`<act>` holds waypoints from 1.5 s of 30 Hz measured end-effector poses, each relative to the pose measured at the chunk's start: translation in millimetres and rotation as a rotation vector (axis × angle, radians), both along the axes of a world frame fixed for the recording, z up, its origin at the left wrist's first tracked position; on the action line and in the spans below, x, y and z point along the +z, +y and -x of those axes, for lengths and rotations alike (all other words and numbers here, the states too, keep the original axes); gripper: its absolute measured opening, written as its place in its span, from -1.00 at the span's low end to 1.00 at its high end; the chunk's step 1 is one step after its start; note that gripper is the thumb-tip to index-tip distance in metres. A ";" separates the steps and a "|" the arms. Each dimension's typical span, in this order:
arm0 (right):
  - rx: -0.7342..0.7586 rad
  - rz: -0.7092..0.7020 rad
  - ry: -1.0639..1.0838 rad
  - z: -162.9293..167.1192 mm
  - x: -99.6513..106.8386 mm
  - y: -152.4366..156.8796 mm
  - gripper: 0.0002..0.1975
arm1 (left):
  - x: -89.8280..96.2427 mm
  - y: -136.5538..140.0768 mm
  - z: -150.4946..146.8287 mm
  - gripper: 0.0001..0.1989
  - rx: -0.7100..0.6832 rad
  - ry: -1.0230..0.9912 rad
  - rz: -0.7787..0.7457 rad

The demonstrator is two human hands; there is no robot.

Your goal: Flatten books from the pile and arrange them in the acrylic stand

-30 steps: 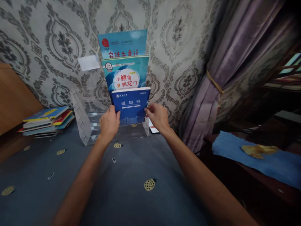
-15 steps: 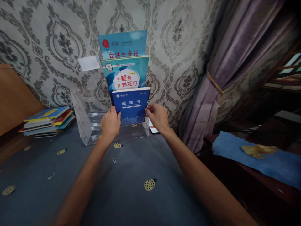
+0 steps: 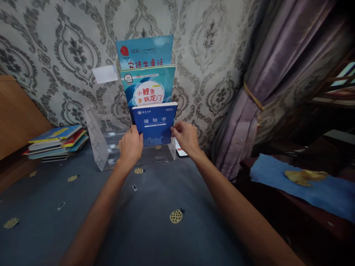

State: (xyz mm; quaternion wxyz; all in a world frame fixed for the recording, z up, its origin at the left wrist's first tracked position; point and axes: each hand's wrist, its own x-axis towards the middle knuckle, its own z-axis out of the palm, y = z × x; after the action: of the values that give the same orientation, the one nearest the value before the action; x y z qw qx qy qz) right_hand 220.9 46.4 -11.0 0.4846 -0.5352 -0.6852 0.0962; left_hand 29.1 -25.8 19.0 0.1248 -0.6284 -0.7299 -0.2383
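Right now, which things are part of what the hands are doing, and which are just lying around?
Part of it:
- left hand and right hand, holding the sides of the blue 2022 booklet
- clear acrylic rack
- teal storybook and bluer storybook behind the booklet

Lying around:
- book stack
- partly hidden phone
- blue cloth

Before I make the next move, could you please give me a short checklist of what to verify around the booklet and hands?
1. Left hand on the left edge of the blue booklet: ok.
2. Right hand on the booklet's right edge: ok.
3. Booklet cover facing the person, title right way up: ok.
4. Front teal book and rear teal book standing behind the booklet: ok.
5. Booklet's bottom edge seated in the clear rack: cannot tell.
6. Phone free of contact with the rack: cannot tell, partly hidden.
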 end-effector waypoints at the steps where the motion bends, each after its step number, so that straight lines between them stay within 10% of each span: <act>1: 0.005 0.003 0.000 -0.2 0.0 0.2 -0.87 | 0.0 -0.3 -0.2 -0.75 0.005 0.004 0.006; 45: 0.026 -0.025 0.019 -6.9 -4.9 1.2 -0.86 | -1.7 -5.8 3.4 -0.61 -0.050 0.028 0.055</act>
State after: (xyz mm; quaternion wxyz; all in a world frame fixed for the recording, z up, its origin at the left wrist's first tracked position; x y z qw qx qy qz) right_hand 227.8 47.6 -15.9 0.4963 -0.5193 -0.6886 0.0988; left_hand 25.7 -31.6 17.3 0.1115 -0.6529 -0.7184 -0.2125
